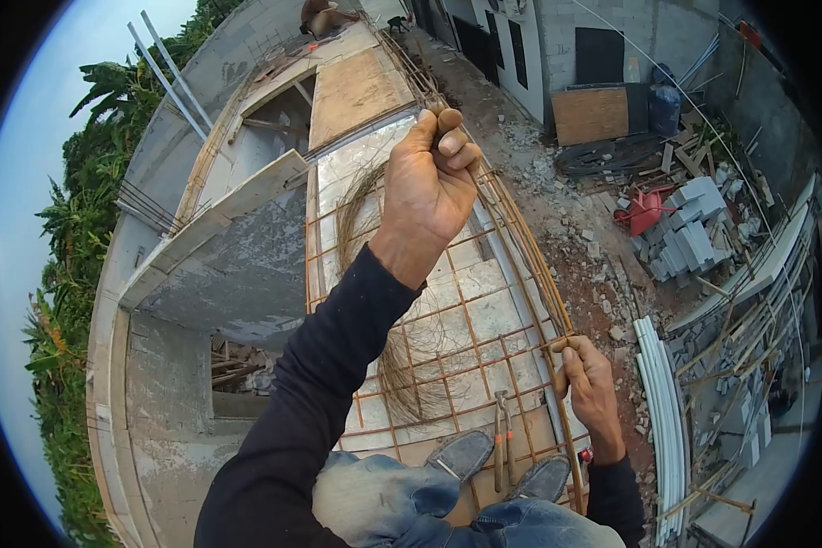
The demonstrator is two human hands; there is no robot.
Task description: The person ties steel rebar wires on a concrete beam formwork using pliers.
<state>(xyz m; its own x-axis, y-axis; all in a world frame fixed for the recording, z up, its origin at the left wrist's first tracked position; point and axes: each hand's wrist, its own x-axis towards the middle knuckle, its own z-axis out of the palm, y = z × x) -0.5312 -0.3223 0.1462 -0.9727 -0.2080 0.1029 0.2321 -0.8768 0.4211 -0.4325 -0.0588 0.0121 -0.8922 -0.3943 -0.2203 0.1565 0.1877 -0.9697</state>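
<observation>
My left hand (429,178) is raised above the rebar mat, its fingers curled and thumb pressed to them; anything thin in them is too small to make out. Lower right, my right hand (591,384) pinches close beside the long rebar bundle (530,265) along the slab edge; what lies between its fingertips cannot be made out. A loose bundle of thin tie wire (406,379) lies on the rebar grid (461,297), partly hidden behind my left forearm. Pincers (500,443) with orange-marked handles rest on the grid between my shoes (464,454).
Beyond the slab edge, the ground drops to rubble, a red wheelbarrow (644,212), grey blocks (694,224) and white pipes (658,416). Left is an opening beside a concrete wall (237,265). Plywood (361,91) lies ahead; another person (324,16) is at the far end.
</observation>
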